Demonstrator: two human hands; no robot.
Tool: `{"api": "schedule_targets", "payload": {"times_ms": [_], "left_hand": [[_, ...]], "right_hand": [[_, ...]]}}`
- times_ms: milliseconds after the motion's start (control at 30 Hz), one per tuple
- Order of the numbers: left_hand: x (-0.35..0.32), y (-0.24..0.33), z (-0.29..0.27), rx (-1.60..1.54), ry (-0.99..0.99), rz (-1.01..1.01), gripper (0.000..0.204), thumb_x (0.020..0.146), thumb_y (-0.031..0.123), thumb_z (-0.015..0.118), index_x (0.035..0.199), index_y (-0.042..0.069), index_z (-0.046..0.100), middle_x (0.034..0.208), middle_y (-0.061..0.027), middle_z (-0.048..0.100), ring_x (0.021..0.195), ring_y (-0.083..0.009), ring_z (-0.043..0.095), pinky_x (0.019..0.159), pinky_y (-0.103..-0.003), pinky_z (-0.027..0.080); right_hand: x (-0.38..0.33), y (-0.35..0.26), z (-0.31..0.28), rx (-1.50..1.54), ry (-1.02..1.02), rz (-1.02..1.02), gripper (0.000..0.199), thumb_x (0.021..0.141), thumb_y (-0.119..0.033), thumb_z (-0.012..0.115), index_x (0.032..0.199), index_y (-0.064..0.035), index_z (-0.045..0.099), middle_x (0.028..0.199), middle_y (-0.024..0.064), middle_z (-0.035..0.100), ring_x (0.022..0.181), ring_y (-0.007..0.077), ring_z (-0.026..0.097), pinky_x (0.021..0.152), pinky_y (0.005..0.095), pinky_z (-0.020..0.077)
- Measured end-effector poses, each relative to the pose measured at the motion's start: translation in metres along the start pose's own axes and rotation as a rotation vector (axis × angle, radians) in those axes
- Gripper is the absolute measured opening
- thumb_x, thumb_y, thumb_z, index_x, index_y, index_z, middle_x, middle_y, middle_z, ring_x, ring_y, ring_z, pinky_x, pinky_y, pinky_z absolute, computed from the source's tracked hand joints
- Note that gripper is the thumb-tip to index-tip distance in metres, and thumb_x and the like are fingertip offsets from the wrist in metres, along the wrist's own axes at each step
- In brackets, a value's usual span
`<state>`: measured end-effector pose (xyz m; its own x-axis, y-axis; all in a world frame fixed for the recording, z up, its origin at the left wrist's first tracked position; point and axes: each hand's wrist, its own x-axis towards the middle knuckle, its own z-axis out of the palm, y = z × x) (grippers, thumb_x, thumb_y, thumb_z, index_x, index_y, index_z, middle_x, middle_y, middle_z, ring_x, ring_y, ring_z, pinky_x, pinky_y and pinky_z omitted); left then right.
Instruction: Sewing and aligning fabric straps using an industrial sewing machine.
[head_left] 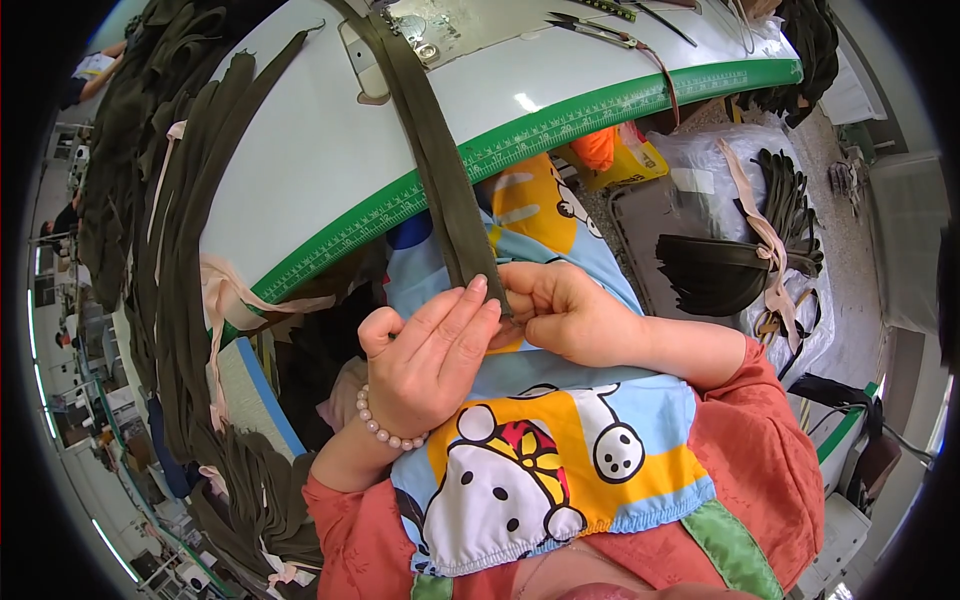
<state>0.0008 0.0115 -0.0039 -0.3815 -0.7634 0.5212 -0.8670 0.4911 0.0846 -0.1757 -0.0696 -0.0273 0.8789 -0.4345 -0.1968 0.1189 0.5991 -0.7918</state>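
Observation:
A long dark olive fabric strip (437,150) runs from the metal machine plate (460,40) at the top, over the table's front edge, down to my hands. My left hand (425,350), with a beaded bracelet on its wrist, holds the strip's lower end; its straight fingers lie together over the left side. My right hand (575,312) pinches the same end from the right with curled fingers. The fingertips of both hands nearly meet there, and part of the strip's end is hidden behind them.
A green ruler strip (560,122) edges the white table (300,150). Scissors (595,32) lie at the back. Piles of olive strips (190,250) hang at the left. Tied dark bundles (715,272) rest on plastic wrap at the right. A patterned apron (545,460) covers my lap.

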Motion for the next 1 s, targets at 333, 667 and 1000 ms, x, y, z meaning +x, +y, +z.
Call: {"api": "schedule_targets", "payload": {"times_ms": [333, 667, 1000], "left_hand": [[-0.005, -0.007, -0.002, 0.051, 0.017, 0.028, 0.021, 0.083, 0.014, 0.066, 0.101, 0.004, 0.068, 0.106, -0.0090, 0.070, 0.090, -0.0128, 0.066, 0.069, -0.030, 0.030], [0.004, -0.020, -0.023, 0.180, 0.083, 0.206, 0.024, 0.084, 0.013, 0.070, 0.105, 0.003, 0.065, 0.102, -0.0086, 0.071, 0.086, -0.0121, 0.068, 0.066, -0.027, 0.030], [0.016, -0.034, -0.040, 0.352, 0.248, 0.278, 0.021, 0.087, 0.018, 0.068, 0.104, 0.006, 0.065, 0.096, -0.0041, 0.073, 0.085, -0.0091, 0.067, 0.069, -0.027, 0.028]], "right_hand": [[-0.006, -0.008, 0.000, -0.554, 0.003, -0.076, 0.058, 0.074, 0.017, 0.040, 0.130, 0.0027, 0.046, 0.080, -0.0024, 0.053, 0.080, 0.0069, 0.055, 0.073, 0.0231, 0.0460], [-0.004, -0.012, 0.012, -0.452, -0.017, -0.196, 0.045, 0.083, 0.011, 0.051, 0.127, 0.0023, 0.048, 0.087, 0.0023, 0.065, 0.084, 0.0089, 0.064, 0.071, 0.0249, 0.0504], [0.002, -0.042, 0.014, -1.123, 0.212, -0.760, 0.029, 0.080, 0.001, 0.069, 0.108, -0.0006, 0.062, 0.102, 0.0121, 0.067, 0.090, 0.0224, 0.066, 0.075, 0.0313, 0.0536]]}}
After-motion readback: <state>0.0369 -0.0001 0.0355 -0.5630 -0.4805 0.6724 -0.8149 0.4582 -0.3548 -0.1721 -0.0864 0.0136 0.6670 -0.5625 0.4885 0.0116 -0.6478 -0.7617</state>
